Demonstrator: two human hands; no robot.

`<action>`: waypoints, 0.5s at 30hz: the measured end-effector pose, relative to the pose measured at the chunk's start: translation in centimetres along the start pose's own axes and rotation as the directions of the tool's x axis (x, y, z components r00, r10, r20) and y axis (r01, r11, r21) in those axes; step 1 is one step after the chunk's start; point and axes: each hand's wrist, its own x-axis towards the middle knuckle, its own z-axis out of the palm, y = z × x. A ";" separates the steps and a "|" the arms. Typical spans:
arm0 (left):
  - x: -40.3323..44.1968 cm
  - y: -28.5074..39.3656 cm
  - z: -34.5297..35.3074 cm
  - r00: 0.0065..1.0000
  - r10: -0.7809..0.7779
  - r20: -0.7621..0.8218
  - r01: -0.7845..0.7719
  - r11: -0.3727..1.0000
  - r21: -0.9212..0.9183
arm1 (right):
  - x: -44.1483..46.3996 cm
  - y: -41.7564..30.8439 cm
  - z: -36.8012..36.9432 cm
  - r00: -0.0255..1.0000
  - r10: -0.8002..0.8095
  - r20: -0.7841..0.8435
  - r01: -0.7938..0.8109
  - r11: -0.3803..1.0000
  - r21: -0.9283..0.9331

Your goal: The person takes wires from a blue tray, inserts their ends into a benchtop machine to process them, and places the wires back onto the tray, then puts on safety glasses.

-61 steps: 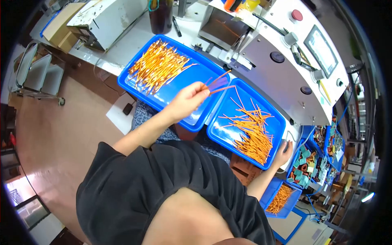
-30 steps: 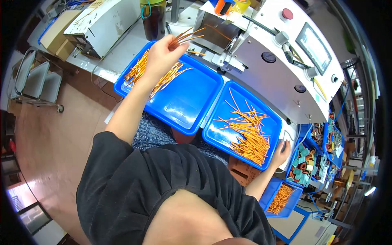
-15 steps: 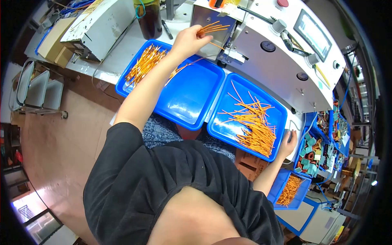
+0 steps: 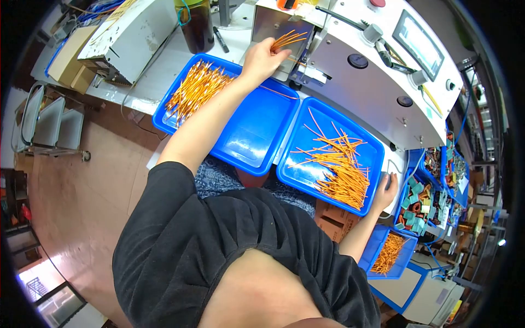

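My left hand (image 4: 261, 61) is closed around a small bunch of orange wires (image 4: 288, 39), whose ends fan out past the fingers. It is held above the back edge of the left blue tray (image 4: 249, 143), close to the small metal head (image 4: 314, 75) of the white machine (image 4: 350, 90). One wire reaches from near the fingertips to that head. A pile of orange wires (image 4: 198, 87) with pale ends lies in that tray. Beside the right blue tray (image 4: 295, 174), my right hand (image 4: 386, 192) has its fingers curled on a small dark object (image 4: 389, 181), partly hidden.
More orange wires (image 4: 347, 183) lie in the right tray. Blue bins (image 4: 418, 205) of small parts and a small bin of wires (image 4: 389, 254) stand at the right. A dark drink bottle (image 4: 196, 30), a marker (image 4: 221, 39) and a white metal box (image 4: 128, 41) are at the back left.
My left hand has shifted slightly right with the bunch. A long wire below it, which slanted up toward the machine head, now lies along the left tray's back edge. My right hand stays put.
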 end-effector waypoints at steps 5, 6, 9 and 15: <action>0.1 0.5 -0.2 1.000 0.022 0.001 -0.022 0.997 0.072 | 0.0 -0.1 -0.1 1.000 -0.004 0.005 0.004 1.000 -0.001; 0.1 0.4 -0.2 1.000 0.025 0.007 -0.026 0.997 0.074 | 0.0 0.1 0.0 1.000 -0.003 0.008 0.003 1.000 -0.001; 0.5 0.2 -0.2 0.999 0.034 0.026 -0.036 0.996 0.085 | 0.2 0.5 0.0 0.999 -0.013 0.048 0.014 1.000 -0.015; 1.2 0.2 -0.6 0.993 0.074 0.088 -0.084 0.990 0.117 | 0.2 0.3 -0.2 0.999 -0.015 0.050 0.016 0.999 -0.028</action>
